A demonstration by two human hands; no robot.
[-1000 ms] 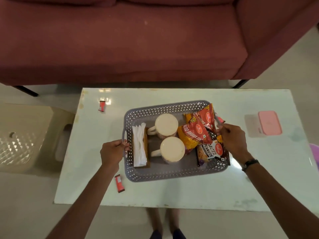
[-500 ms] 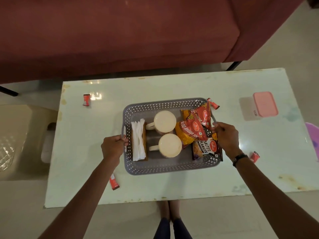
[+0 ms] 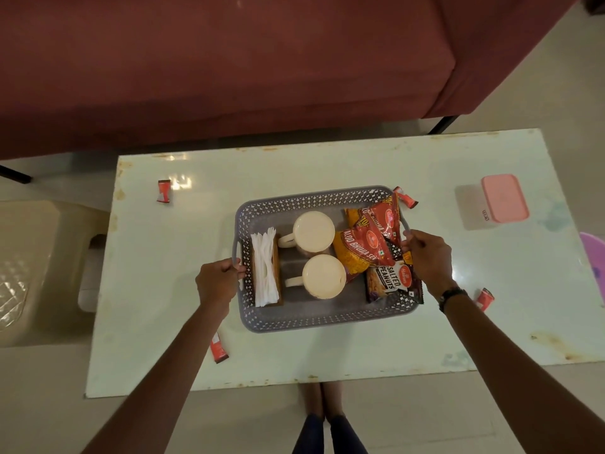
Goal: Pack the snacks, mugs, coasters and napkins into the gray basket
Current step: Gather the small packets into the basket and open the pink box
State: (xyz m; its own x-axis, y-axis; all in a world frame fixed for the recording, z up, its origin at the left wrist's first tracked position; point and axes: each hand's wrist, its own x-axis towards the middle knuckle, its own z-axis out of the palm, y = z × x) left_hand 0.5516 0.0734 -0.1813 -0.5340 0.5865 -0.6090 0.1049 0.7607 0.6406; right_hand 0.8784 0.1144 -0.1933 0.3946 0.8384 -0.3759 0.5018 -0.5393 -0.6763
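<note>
The gray perforated basket [image 3: 314, 317] sits mid-table. Inside, white napkins [image 3: 264, 270] lie on brown coasters [image 3: 277, 257] at the left. Two cream mugs [image 3: 313, 231] [image 3: 323, 276] stand in the middle. Red and orange snack packets [image 3: 366, 247] and a salted peanuts packet [image 3: 389, 281] fill the right side. My left hand [image 3: 218, 283] grips the basket's left handle. My right hand [image 3: 427, 257] grips the right handle, over the packets.
Small red sachets lie on the pale table [image 3: 360, 165]: far left [image 3: 163, 191], near left [image 3: 218, 347], by the basket's far corner [image 3: 406, 197], near right [image 3: 485, 299]. A pink-lidded box [image 3: 504, 198] stands right. A maroon sofa [image 3: 229, 67] is behind, a beige stool [image 3: 39, 267] left.
The view has pulled back and risen, so the table looks smaller and my feet show. Both hands have stayed closed on the basket's handles.
</note>
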